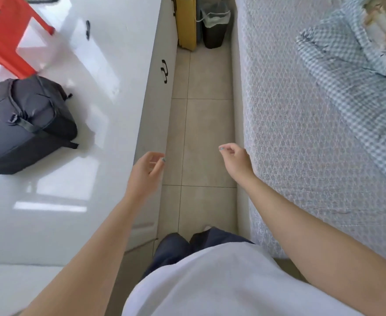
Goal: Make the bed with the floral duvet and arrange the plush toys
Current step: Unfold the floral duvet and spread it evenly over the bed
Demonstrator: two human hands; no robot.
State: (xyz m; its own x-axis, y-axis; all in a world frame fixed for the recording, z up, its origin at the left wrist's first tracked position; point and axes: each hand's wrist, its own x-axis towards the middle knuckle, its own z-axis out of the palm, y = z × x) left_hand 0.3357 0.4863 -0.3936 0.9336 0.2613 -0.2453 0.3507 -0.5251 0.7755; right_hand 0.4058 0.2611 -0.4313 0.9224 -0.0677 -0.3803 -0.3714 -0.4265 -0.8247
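Shirt: a white shirt fills the near bottom edge, with dark trousers just beyond it, above the floor.
Duvet: the duvet lies bunched at the far right of the bed, its blue-and-white check side mostly up, with a floral patch showing at the far right corner.
Bed: the bed runs along the right side, and its pale patterned cover is bare on the half nearest the aisle.
Right hand: the right hand hangs over the floor just beside the bed's left edge, fingers loosely curled, holding nothing; whether it touches the bed cannot be told.
Left hand: the left hand is held out over the right edge of the counter, fingers relaxed and slightly bent, holding nothing.
Hands together: well apart, with the aisle between them.
Floor: a strip of beige tiled floor runs between the bed and the counter.
Counter: a glossy white counter takes up the left side, with black handles on its front face.
Backpack: a dark backpack lies on the counter at the left.
Stool: a red plastic stool stands on the counter at the far left.
Far end of the aisle: a yellow case stands upright, with a dark bin with a pale liner just to its right.
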